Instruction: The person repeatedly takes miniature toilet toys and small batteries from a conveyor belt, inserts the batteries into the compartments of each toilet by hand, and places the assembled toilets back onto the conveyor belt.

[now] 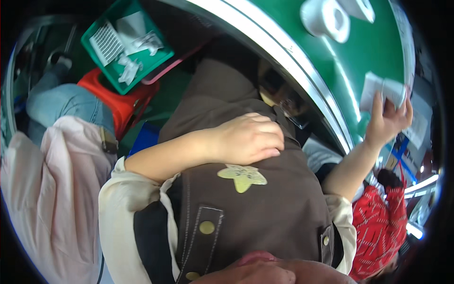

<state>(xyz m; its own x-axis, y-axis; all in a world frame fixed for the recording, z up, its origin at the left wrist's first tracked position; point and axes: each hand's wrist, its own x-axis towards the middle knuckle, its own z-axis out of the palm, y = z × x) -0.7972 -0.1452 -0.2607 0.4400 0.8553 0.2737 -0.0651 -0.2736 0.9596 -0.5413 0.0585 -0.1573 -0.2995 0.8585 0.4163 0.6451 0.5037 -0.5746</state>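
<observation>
My left hand (250, 138) lies on the brown apron (279, 203) over my lap, its fingers loosely bent and holding nothing that shows. On the right, my right hand (388, 120) is raised over the edge of the green table (293, 21). Its fingers and thumb grip a small white paper piece (373, 87), partly curved like a roll, with a flat flap on its left side. Fine details of that paper are too small to make out. Farther off on the table stand white rolls (318, 19) with open cores.
A green bin (163, 57) with papers and crumpled plastic stands on a red stool (125, 106) at the upper left. A person in a pink top (61, 165) sits to my left; another, in red (376, 227), is at my right. The table's pale metal edge (302, 66) curves past my lap.
</observation>
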